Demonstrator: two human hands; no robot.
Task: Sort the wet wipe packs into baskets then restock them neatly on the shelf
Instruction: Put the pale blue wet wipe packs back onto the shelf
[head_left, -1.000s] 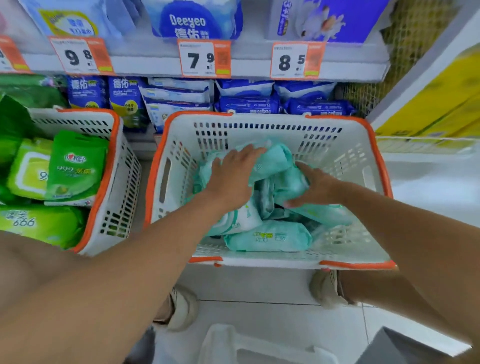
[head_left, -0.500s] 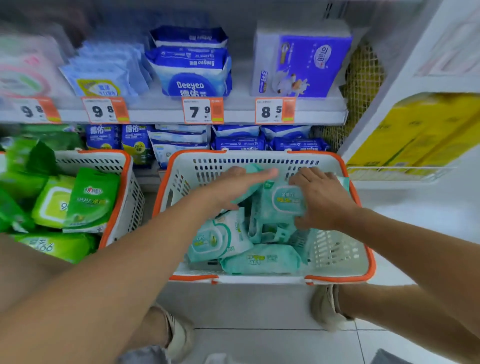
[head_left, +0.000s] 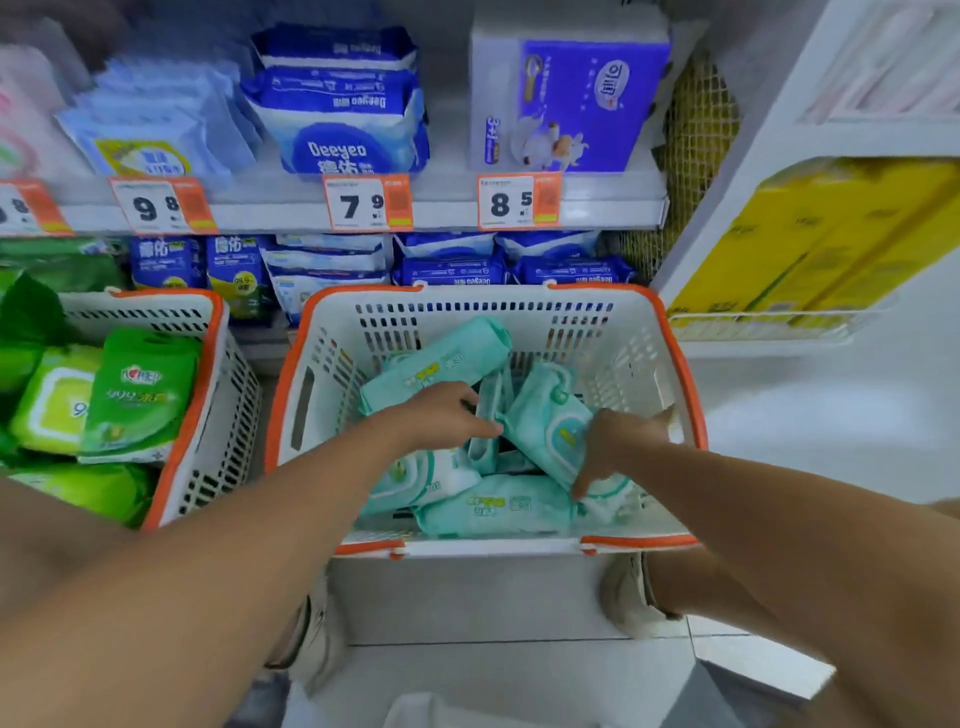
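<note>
The step in hand seems to be the restocking: both hands reach into the middle basket (head_left: 641, 332) of teal packs (head_left: 498, 506); the left hand (head_left: 441, 415) lies flat, fingers straight, on an upper pack (head_left: 436, 364); the right hand (head_left: 621, 441) curls round a tilted pack (head_left: 545, 415); next, a firm lift toward the shelf (head_left: 285, 215) is probably needed.

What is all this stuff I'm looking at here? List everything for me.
Teal wipe packs: several, teal, piled in the middle basket.
Middle basket: one, white with orange rim, on the floor.
Green wipe packs: several, green, in the left basket.
Left basket: one, white with orange rim.
Blue packs: many, blue and white, on both shelves.
Purple box: one, upper shelf.
Price tags: four, white and orange, shelf edge.
Yellow packs: several, right shelf.
Left hand: on the teal packs.
Right hand: gripping a teal pack.
</note>
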